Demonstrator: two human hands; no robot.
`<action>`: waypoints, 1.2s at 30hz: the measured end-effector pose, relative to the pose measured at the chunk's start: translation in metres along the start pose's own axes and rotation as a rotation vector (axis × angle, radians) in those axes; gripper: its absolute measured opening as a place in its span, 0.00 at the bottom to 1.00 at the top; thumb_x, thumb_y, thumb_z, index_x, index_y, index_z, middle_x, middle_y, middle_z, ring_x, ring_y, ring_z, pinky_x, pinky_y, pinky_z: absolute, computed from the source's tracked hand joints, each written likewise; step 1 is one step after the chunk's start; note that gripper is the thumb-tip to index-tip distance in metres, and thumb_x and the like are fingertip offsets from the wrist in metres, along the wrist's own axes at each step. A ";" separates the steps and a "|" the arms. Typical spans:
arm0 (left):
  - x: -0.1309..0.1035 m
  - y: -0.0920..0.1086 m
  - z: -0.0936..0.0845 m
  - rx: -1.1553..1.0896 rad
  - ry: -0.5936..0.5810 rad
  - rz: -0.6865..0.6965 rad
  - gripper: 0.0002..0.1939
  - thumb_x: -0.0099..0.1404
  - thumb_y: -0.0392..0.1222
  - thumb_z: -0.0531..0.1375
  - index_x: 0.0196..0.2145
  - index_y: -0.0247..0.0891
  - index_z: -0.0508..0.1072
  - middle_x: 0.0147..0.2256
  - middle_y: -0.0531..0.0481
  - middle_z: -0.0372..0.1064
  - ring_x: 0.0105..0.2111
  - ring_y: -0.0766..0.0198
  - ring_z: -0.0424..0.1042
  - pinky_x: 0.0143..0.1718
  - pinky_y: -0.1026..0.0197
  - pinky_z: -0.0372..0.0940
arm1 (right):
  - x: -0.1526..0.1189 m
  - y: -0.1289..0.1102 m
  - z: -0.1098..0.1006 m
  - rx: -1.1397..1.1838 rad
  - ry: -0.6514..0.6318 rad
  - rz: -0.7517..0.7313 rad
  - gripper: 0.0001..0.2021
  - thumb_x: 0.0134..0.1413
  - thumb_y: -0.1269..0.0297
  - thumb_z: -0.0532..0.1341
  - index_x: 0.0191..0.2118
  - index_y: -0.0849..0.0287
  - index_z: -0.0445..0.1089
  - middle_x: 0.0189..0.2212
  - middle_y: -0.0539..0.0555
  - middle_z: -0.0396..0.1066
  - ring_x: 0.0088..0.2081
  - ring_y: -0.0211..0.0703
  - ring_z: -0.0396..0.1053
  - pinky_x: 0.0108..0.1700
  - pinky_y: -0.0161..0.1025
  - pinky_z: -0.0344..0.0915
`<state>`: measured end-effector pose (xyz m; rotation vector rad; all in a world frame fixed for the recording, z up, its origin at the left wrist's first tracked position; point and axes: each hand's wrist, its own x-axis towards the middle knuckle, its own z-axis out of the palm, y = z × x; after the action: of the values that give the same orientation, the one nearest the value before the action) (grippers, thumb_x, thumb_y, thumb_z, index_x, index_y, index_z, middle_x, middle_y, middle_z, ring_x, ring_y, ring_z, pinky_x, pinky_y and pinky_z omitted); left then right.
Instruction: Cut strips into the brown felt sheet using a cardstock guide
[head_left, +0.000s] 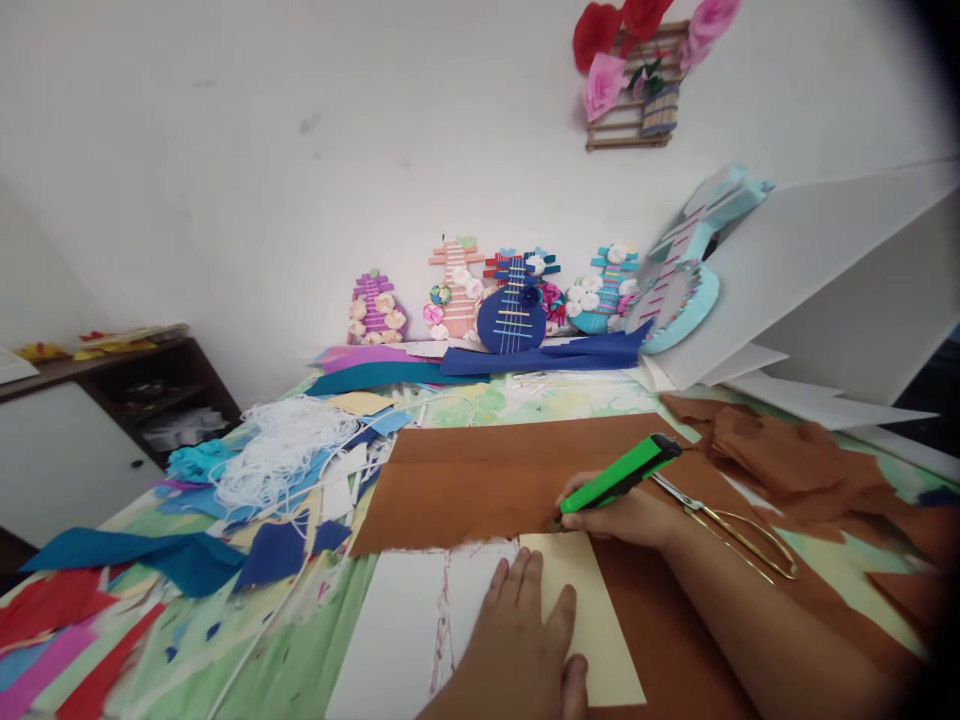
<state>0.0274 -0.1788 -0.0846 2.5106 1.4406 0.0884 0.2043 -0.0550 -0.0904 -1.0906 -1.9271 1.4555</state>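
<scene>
My right hand (626,515) is closed round a green box cutter (619,473), its tip down at the upper edge of a cream card (581,590). My left hand (517,640) lies flat with fingers apart, partly on the cream card and partly over a white sheet (397,620) marked with reddish lines. Beneath these spreads brown paper (465,480), its near edge ragged beside the white sheet. Gold-handled scissors (739,540) rest on the brown paper, just right of my right wrist.
White string (281,460) and coloured paper scraps (281,552) cover the table's left side. Crumpled brown pieces (802,460) lie at right. Several decorated paper lutes, one dark blue (512,315), stand against the wall, near large grey-white boards (832,270).
</scene>
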 end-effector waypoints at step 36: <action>0.003 -0.005 0.010 0.043 0.056 0.027 0.26 0.60 0.52 0.53 0.53 0.36 0.60 0.55 0.35 0.48 0.54 0.41 0.45 0.51 0.41 0.48 | -0.010 -0.004 -0.013 -0.040 -0.020 0.028 0.09 0.40 0.62 0.62 0.31 0.58 0.66 0.21 0.46 0.65 0.17 0.32 0.61 0.19 0.30 0.56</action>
<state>0.0267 -0.1753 -0.0955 2.5818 1.4452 0.1342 0.2187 -0.0570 -0.0816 -1.1295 -1.9699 1.4542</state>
